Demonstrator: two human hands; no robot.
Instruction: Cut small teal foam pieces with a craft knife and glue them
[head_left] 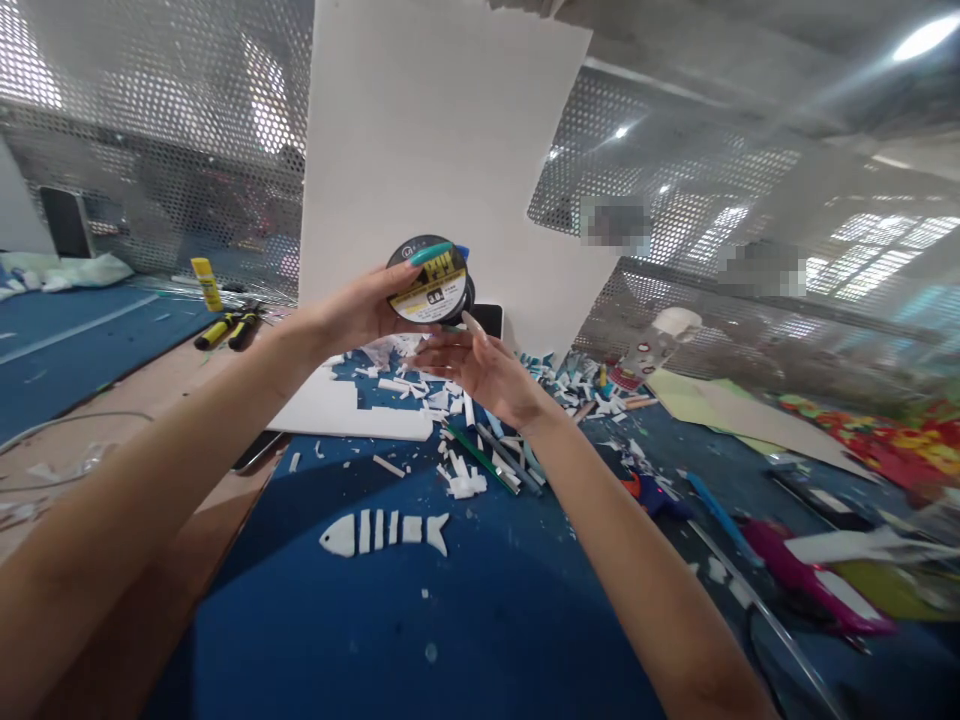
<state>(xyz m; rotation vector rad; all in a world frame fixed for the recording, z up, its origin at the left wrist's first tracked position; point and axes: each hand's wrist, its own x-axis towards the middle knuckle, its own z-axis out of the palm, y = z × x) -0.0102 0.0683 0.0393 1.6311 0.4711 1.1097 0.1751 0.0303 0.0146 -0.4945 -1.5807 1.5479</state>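
Note:
My left hand [360, 310] holds up a round black spool [431, 280] with a yellow and white label, thumb over its top edge. My right hand [480, 370] is just below and to the right of the spool, fingers spread, fingertips near its lower rim. Whether it pinches a thread I cannot tell. Below my arms a white foam fish shape [386, 532] cut into segments lies on the blue mat [450, 620].
A large white board [435, 130] stands upright behind the spool. White foam scraps [457, 470] and pens [487, 460] litter the mat. Yellow-handled pliers [225, 328] and a glue stick [206, 283] lie at left. A pink tool [802, 570] and coloured paper are at right. Perforated metal panels form the back.

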